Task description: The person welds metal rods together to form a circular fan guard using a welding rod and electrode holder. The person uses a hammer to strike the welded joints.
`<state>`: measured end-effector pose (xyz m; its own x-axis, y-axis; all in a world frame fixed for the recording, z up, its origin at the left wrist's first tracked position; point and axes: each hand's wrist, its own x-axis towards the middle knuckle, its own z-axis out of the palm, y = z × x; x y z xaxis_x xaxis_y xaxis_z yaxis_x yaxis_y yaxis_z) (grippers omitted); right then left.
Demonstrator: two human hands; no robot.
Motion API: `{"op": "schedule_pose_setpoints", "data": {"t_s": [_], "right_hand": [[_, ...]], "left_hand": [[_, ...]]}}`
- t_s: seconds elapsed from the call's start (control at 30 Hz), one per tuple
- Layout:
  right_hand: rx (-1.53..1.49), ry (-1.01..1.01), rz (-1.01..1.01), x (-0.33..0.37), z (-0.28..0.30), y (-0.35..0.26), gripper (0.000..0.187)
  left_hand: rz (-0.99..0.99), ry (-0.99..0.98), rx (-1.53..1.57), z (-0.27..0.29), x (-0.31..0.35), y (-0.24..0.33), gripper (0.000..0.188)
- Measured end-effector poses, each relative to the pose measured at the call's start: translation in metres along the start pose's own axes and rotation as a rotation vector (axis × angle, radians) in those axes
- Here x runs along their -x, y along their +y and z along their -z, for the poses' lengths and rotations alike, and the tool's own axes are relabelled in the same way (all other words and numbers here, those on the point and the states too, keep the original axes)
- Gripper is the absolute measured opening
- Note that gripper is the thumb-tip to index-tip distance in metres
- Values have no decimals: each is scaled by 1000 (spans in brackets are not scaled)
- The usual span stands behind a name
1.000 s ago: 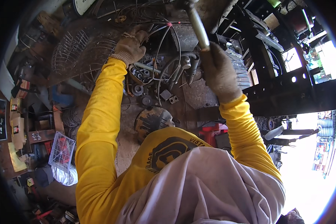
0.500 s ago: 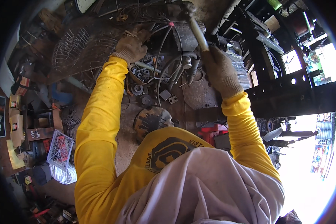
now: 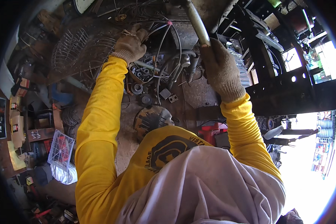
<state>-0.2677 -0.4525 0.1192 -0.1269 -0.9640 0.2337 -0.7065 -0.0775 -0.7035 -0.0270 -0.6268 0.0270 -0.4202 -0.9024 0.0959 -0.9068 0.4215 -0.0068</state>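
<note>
My right hand (image 3: 222,71), in a worn brown knit glove, is wrapped round the pale handle of a hammer (image 3: 197,24). The hammer's head is dark and mostly cut off at the top edge. My left hand (image 3: 130,46), gloved alike, is closed at the far side of the bench; what its fingers grip is hidden. Beside its fingertips run grey cables (image 3: 160,28) bound with a pink-red tie. A rusty wire grille (image 3: 76,48) lies left of that hand. Nearer me is a jumble of washers, nuts and other metal parts (image 3: 142,72).
A dark metal frame with holes (image 3: 287,84) stands at the right. Below the bench sit a round, stained stool top (image 3: 149,119) and a red box (image 3: 209,132). A white plastic basket (image 3: 61,147) and cardboard boxes (image 3: 16,127) stand at the left.
The hammer has risen, and its head has moved up and left, mostly out of the picture. My right hand has shifted slightly upward with it. My left hand stays almost in place.
</note>
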Motion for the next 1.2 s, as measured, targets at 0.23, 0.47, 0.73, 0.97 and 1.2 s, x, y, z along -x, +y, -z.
{"op": "schedule_pose_setpoints", "data": {"t_s": [0.23,0.47,0.73,0.97,1.2], "right_hand": [[67,-112,-107,-2,-12,27,31],[-72,87,28,3,-9,12,33],[79,-6,169,-13,5,18,32],[93,-101,-19,-19,-10,37,29],[73,53,273,-10,4,-1,28]], "left_hand": [[-20,-78,42,14,2,11,56],[-106,291,20,-16,-10,0,55],[-24,29,39,-7,-15,-1,53],[12,-140,85,13,-13,15,57],[-107,310,-92,-13,-12,-1,57]]}}
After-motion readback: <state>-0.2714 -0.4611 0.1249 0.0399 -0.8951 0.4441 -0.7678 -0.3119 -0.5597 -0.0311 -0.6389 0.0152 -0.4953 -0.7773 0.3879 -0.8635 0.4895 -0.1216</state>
